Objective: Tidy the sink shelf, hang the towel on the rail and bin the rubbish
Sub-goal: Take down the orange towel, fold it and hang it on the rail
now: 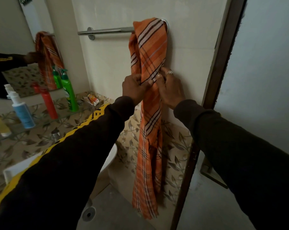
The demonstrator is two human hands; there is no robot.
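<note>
Orange towel draped over rail; left hand, right hand grasping it, arms extended.

Dark long sleeves cover both arms, the left striped in yellow, with a ring on the right hand.

rail right end hidden behind towel, yellow tube blurred

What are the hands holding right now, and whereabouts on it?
Both the left hand and right hand grip the orange checked towel around its bunched middle, below the rail.
</note>
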